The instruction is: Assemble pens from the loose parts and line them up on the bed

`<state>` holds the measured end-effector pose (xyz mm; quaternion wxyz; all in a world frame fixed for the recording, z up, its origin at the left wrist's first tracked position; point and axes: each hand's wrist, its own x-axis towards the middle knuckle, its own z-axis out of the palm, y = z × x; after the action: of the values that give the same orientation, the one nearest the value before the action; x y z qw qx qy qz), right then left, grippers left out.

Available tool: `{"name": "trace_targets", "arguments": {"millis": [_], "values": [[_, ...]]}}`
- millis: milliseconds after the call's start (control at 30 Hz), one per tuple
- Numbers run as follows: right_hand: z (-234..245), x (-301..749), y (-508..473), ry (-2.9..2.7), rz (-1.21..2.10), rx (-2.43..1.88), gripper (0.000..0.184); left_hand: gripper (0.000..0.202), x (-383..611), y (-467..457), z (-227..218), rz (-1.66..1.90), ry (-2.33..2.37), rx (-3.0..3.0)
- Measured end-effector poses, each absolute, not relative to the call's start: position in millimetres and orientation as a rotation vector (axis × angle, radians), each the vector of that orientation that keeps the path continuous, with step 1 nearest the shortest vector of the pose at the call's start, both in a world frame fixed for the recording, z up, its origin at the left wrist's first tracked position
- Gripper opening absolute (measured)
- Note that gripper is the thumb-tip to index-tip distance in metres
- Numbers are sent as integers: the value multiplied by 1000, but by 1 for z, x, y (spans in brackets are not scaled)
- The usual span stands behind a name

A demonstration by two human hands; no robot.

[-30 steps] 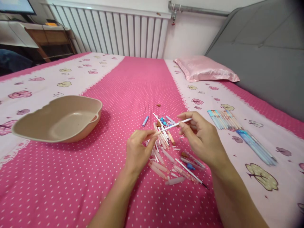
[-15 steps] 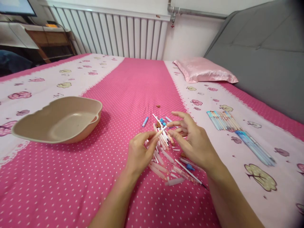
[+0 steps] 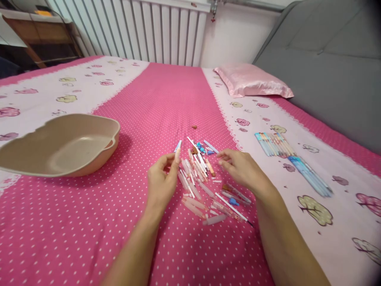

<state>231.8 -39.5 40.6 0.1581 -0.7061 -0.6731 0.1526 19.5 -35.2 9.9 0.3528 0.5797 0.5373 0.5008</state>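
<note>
My left hand [image 3: 163,178] pinches a slim pale pen part [image 3: 177,154] between thumb and fingers, held upright left of a loose pile. A small blue-lilac piece [image 3: 176,147] shows just behind it. Over the pile's right side, my right hand [image 3: 242,169] is empty, its fingers loosely bent and apart. Its fingertips are close to the end of a pale blue pen tube [image 3: 210,146]; contact is unclear. Between and below the hands lie several white refills [image 3: 202,165], translucent pink pen barrels [image 3: 195,203], blue bits [image 3: 201,148] and a white refill with a dark tip [image 3: 230,206].
A beige basin [image 3: 68,149] stands on the pink dotted bedspread [image 3: 139,99] at left. Two rows of pens, one mixed [image 3: 275,143] and one blue [image 3: 309,176], lie at right. A pink pillow [image 3: 253,81], grey headboard [image 3: 327,51] and white radiator [image 3: 149,31] are beyond.
My hands have moved apart. The left, still pinching the pale part, shifted left and turned it upright; the right lowered toward the pale blue tube. The view tipped down slightly.
</note>
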Motion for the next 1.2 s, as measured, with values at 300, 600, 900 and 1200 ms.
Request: {"name": "trace_targets", "arguments": {"millis": [300,600,900,1200], "values": [[30,215,-32,-2052,595,-2155,24,30,16,-30,6,1330,1339,1176],[23,217,-29,-2135,604,-2134,23,27,19,-33,18,1328,1281,980],[24,219,-31,-2069,636,-2065,21,30,18,-32,14,1342,1282,976],[61,248,-48,-2176,868,-2267,26,28,20,-31,15,1357,1287,1007]]}}
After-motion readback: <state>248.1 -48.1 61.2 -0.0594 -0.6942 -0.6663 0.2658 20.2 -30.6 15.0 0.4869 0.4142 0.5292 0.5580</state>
